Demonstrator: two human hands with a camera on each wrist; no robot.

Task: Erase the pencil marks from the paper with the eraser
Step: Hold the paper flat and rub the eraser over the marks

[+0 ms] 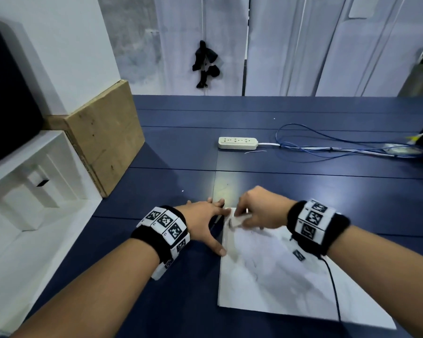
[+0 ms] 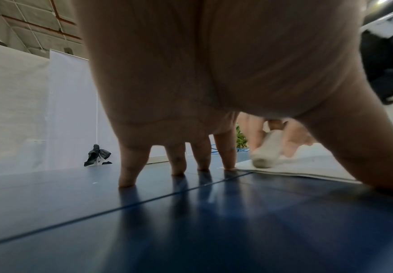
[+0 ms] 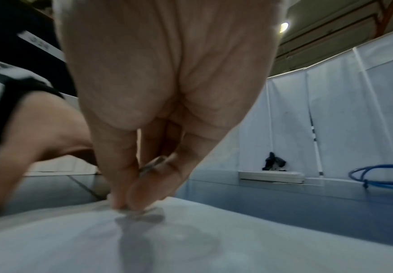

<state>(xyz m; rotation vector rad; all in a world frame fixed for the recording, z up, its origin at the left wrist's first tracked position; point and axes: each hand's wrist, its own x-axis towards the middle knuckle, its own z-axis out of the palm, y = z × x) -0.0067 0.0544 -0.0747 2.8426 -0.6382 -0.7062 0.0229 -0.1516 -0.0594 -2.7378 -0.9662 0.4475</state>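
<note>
White thin paper [image 1: 266,272] is light, creases easily, so left hand [image 1: 203,219] lies flat, pinning its edge to counter [image 1: 181,147], while right hand [image 1: 259,209] pinches small soft eraser [image 2: 266,154] near its tip.

Right hand [image 1: 259,211] pinches likely eraser [image 1: 241,218] on paper [image 1: 274,276].

Left hand [image 1: 203,219] splayed, right hand [image 1: 259,211] pinched

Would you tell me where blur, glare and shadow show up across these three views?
Head view: the right hand is motion-blurred and a pale glare patch lies on the table beyond it. Left wrist view: the eraser is smeared. Right wrist view: the fingertips cast a dark shadow on the paper.
</note>
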